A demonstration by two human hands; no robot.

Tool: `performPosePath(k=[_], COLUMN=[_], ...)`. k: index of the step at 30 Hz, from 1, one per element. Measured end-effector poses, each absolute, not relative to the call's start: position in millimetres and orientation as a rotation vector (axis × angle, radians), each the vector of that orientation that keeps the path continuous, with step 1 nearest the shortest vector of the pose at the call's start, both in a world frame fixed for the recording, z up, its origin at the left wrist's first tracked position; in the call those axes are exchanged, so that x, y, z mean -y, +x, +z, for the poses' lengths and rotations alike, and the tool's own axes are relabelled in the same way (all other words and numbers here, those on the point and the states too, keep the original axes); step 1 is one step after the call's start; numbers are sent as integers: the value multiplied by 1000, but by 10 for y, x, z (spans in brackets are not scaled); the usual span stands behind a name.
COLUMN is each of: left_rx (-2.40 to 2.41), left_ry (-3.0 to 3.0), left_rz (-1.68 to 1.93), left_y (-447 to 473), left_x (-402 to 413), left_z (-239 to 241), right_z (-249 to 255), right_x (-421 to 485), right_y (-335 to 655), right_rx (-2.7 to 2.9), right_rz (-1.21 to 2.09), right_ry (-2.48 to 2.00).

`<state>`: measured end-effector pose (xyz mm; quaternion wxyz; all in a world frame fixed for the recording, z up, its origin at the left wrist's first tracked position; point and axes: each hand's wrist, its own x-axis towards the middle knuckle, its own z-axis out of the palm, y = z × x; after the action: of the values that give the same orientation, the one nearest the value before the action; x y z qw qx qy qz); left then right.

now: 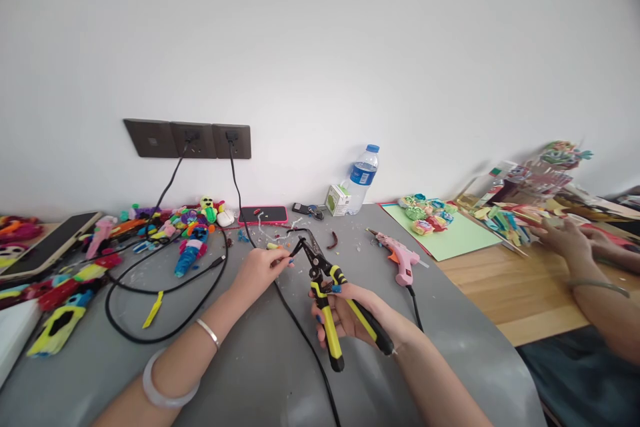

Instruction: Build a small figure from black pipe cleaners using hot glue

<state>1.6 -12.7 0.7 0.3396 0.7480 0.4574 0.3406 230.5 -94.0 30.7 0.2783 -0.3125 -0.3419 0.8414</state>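
My right hand grips the yellow-and-black handles of a pair of pliers, jaws pointing up and left, handles spread. My left hand is pinched on a small thin piece held right at the plier jaws; I cannot make out what it is. Both hands hover over the grey table. A black cable runs under the hands toward me.
A pink glue gun lies right of the pliers. Colourful craft figures, a phone, a water bottle and a small green box line the wall. Another person's hands work at the wooden table on the right.
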Motion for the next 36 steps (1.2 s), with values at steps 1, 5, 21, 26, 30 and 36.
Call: performPosePath(k=[1, 5, 21, 26, 30, 36], left_rx=[-1203, -1242, -1257, -1302, -1293, -1275], left_ry=[1971, 2038, 2123, 2190, 2263, 2263], left_rz=[881, 865, 848, 839, 734, 771], left_y=[19, 32, 46, 40, 26, 21], left_x=[133, 147, 162, 145, 139, 160], left_z=[20, 38, -10, -26, -48, -30], right_z=[295, 259, 301, 423, 324, 78], right_x=[943, 975, 1030, 885, 742, 569], right_y=[2300, 2265, 2298, 2544, 2577, 2398], right_rx=[897, 863, 937, 1435, 1760, 1854], right_rz=[2254, 2223, 1730, 1094, 502, 90], right_ry=[-844, -881, -1121, -1741, -2110, -2325])
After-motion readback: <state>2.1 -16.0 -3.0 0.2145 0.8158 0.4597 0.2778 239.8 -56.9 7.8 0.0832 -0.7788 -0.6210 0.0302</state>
